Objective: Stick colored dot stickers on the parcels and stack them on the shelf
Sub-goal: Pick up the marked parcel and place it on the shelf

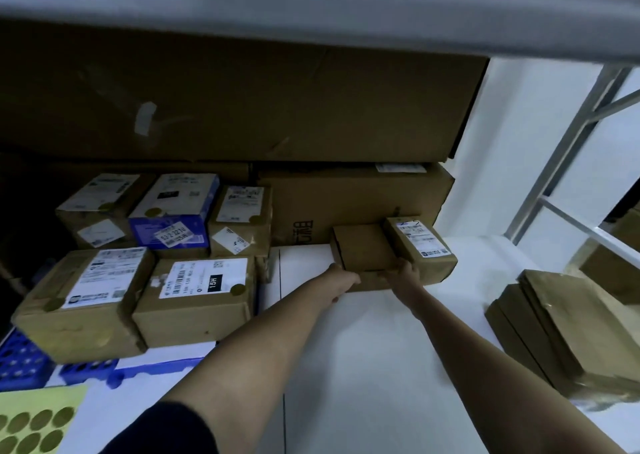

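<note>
Both my arms reach forward onto the white shelf (363, 349). My left hand (343, 280) and my right hand (403, 273) grip the near edge of a small plain cardboard parcel (363, 246) that lies on a flatter box. A labelled brown parcel (420, 246) stands right beside it, touching. Both sit against a long carton (346, 197) at the back. A sheet of olive dot stickers (31, 422) lies at the bottom left. Stickered parcels (194, 291) are stacked on the left.
A very large carton (242, 100) lies on top of the long one under the upper shelf board. A stack of flat brown boxes (568, 332) sits at the right. Blue plastic trays (24, 360) lie at the left front. The shelf's metal frame (568, 149) stands at the right.
</note>
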{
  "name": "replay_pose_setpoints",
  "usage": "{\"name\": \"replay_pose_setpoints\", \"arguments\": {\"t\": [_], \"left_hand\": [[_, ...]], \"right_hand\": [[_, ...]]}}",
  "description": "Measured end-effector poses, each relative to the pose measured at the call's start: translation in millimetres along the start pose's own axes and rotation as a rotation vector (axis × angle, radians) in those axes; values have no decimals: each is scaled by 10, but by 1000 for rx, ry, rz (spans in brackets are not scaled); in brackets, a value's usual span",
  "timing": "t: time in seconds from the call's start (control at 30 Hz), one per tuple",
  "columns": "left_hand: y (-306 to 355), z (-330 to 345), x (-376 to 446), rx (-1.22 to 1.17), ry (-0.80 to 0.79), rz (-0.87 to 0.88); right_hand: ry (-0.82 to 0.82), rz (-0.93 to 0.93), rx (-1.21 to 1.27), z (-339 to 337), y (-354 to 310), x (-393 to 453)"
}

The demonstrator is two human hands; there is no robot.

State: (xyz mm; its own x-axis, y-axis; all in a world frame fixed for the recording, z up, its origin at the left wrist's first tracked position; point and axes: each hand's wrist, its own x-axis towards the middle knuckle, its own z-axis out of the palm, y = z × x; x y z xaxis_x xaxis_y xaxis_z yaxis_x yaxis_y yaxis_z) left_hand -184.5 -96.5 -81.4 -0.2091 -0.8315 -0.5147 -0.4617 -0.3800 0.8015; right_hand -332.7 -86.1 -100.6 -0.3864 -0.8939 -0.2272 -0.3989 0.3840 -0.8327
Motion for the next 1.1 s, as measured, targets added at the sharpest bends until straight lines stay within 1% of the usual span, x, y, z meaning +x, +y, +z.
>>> {"name": "replay_pose_setpoints", "arguments": {"t": [0.17,0.3,0.4,0.47,0.6,0.63,0.77,0.83,0.9,1.0,1.1], "left_hand": [[26,95,124,-13,3,-11],[61,157,161,-144,-9,-29],[81,161,153,-290,-10,-62],[60,151,136,-380,13,-79],[-167,154,315,-364,131,-115],[-212,143,280,-349,135,-126],[-315,115,32,-307,113,-124],[-362,122,-49,-318,106,-126],[-343,114,-247,-367,96,-102],[-352,102,-522,-393,84,-35],[-411,95,-793,-367,36,31]], "right_hand": [[-21,36,58,29,55,97],[-7,56,97,22,80,152],[-11,86,112,-7,92,178],[-8,118,140,0,109,160],[22,174,160,90,153,33],[41,181,133,121,163,-12],[121,221,-97,221,206,-215],[173,207,-95,294,238,-344],[220,177,24,358,264,-471],[254,146,382,419,302,-641],[271,206,589,409,305,-802]]}}
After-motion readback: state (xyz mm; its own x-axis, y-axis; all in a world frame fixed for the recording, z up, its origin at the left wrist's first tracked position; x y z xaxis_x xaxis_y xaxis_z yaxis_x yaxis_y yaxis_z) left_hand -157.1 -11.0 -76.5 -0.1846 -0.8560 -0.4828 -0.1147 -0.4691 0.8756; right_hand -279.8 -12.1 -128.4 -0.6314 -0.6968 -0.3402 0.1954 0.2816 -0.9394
